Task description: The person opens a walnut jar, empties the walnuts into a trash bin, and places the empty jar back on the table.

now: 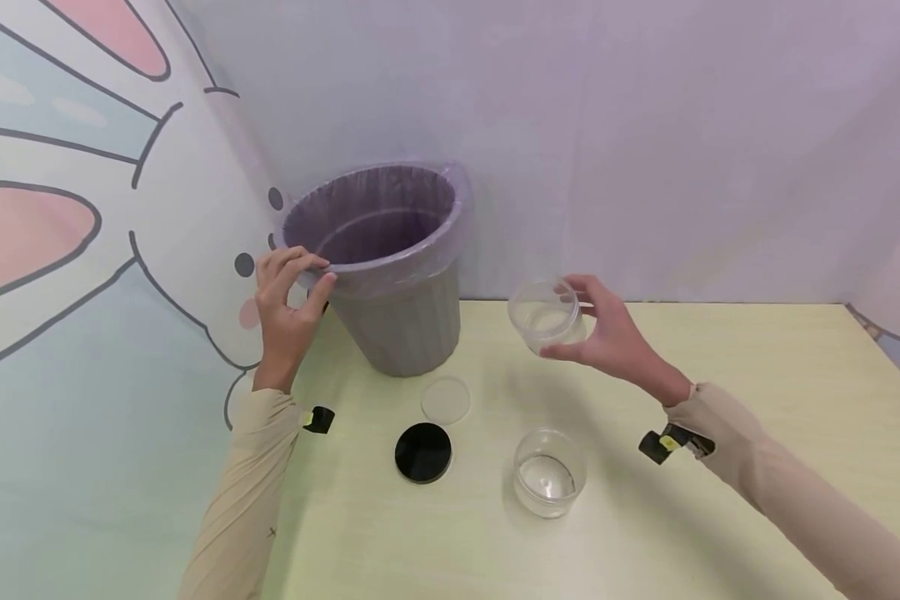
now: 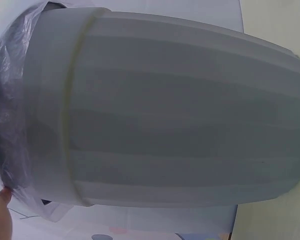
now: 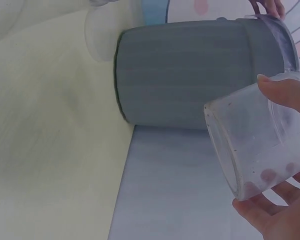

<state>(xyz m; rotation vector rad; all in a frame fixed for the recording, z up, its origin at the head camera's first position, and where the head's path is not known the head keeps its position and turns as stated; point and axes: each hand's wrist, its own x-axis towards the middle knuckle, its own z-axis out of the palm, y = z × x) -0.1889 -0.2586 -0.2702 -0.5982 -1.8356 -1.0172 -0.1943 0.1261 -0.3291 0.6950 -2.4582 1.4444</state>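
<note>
At the left, a grey trash bin (image 1: 412, 325) stands upright on the table with a thin purplish liner (image 1: 405, 273) folded over its rim. My left hand (image 1: 283, 312) pinches the lined rim on its near left side, thumb outside and fingertips over the edge. The left wrist view is filled by the ribbed bin wall (image 2: 165, 110). Clear of the tabletop, my right hand (image 1: 617, 340) grips a clear plastic jar (image 1: 546, 317) with its mouth uncovered and tilted toward the bin. Thumb and fingers wrap round the jar's wall (image 3: 245, 135) in the right wrist view.
A second clear jar (image 1: 546, 502) sits lidless on the yellowish table (image 1: 757, 400). Left of it lie a black lid (image 1: 423, 452) and a clear disc (image 1: 446, 401). A pale curtain (image 1: 682, 150) hangs behind, and a cartoon-printed sheet (image 1: 195, 225) stands at the left.
</note>
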